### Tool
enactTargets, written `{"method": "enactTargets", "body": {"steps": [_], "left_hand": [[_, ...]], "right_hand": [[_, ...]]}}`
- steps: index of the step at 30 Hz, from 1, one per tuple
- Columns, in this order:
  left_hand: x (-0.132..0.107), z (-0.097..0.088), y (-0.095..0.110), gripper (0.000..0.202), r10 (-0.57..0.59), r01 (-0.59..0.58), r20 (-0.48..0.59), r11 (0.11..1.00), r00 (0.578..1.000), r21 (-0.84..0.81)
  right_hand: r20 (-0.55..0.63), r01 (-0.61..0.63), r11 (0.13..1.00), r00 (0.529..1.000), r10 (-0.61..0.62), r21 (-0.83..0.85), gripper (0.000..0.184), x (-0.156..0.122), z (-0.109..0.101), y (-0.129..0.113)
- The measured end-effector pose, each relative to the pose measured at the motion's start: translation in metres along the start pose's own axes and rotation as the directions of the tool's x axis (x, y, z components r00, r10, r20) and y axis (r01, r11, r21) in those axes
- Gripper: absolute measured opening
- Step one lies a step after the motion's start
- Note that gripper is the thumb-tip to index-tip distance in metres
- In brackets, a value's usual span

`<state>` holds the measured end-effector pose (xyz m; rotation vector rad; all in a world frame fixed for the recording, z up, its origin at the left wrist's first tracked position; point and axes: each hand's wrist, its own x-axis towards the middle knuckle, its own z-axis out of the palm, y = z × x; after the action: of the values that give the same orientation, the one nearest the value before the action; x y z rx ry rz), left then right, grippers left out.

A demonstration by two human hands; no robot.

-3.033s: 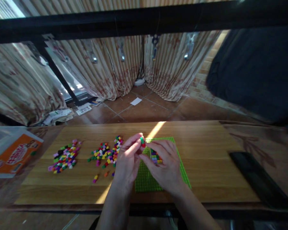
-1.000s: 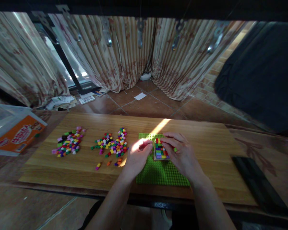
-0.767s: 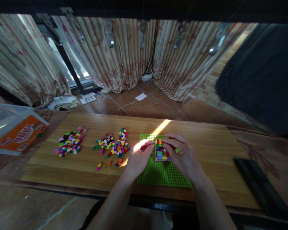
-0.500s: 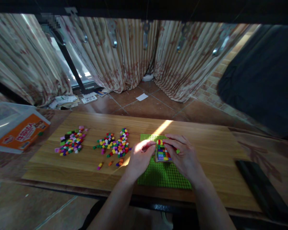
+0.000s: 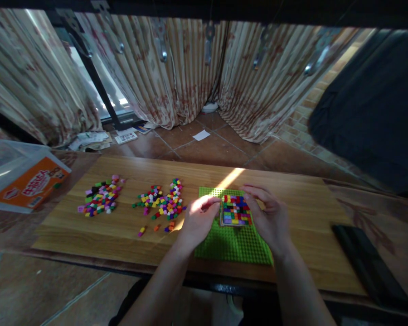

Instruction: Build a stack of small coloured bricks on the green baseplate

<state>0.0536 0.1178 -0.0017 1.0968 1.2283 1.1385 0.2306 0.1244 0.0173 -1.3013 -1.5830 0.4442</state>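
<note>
On a green studded baseplate (image 5: 233,251) rests a block panel (image 5: 236,211) made of many small coloured bricks in rows, with a pale edge below. My left hand (image 5: 201,222) is at the panel's left side, thumb and forefinger pinched together by its upper left corner. Whatever is between those fingertips is hidden. My right hand (image 5: 269,217) stays at the panel's right side, its thumb close to the upper right corner and the fingers bent but apart from the thumb. I see nothing held in it.
Loose bricks lie in a middle pile (image 5: 163,201) and a left pile (image 5: 102,197), with a few strays nearer me. A clear plastic box (image 5: 20,176) with an orange label stands far left. A long black object (image 5: 367,262) lies on the right of the wooden table (image 5: 309,217).
My right hand has drawn back to the right, uncovering the panel's right part with its blue and red bricks. My left hand keeps nearly the same place. The view has shifted slightly.
</note>
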Motion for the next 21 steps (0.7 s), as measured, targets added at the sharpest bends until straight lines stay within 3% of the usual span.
{"method": "enactTargets", "body": {"steps": [5, 16, 21], "left_hand": [[0.0, 0.001, 0.002, 0.015, -0.001, 0.001, 0.007, 1.0, 1.0, -0.02], [0.0, 0.001, 0.002, 0.017, 0.02, -0.021, 0.032, 1.0, 0.999, 0.008], [0.0, 0.001, 0.003, 0.018, 0.026, -0.028, 0.034, 0.999, 0.999, 0.046]], "right_hand": [[0.056, -0.082, 0.996, 0.995, 0.08, 0.037, 0.017, -0.001, 0.004, 0.003], [0.084, -0.126, 0.988, 0.989, 0.119, 0.088, 0.015, -0.002, 0.013, 0.0], [0.1, -0.266, 0.948, 0.963, 0.252, 0.173, 0.015, -0.001, 0.015, 0.001]]}}
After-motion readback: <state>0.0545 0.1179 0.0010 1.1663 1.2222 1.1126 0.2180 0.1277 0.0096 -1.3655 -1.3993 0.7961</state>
